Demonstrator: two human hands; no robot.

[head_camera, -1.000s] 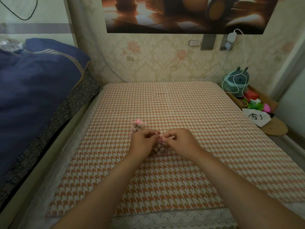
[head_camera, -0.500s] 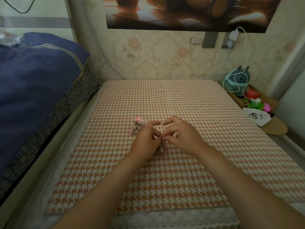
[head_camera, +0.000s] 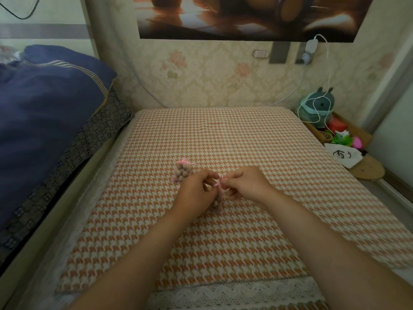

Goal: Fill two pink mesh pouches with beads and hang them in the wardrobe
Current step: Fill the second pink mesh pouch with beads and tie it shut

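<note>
One pink mesh pouch (head_camera: 182,171), full of brownish beads and tied at the top, lies on the houndstooth mat (head_camera: 223,135) just left of my hands. A second bead-filled pink pouch (head_camera: 218,203) sits between my hands, mostly hidden by them. My left hand (head_camera: 196,193) and my right hand (head_camera: 245,184) each pinch its thin pink drawstring at the pouch's neck, fingers curled, fingertips almost touching. The wardrobe is out of sight.
A dark blue quilt (head_camera: 44,108) is piled on the bed to the left. At the right edge stand a green plush toy (head_camera: 317,108) wound with a white cable, a box of small colourful items (head_camera: 344,137) and a white cloth bag (head_camera: 344,155). Wallpapered wall behind.
My hands have shifted a little on the second pouch, drawing its string up at the neck. The first pouch has stayed in place.
</note>
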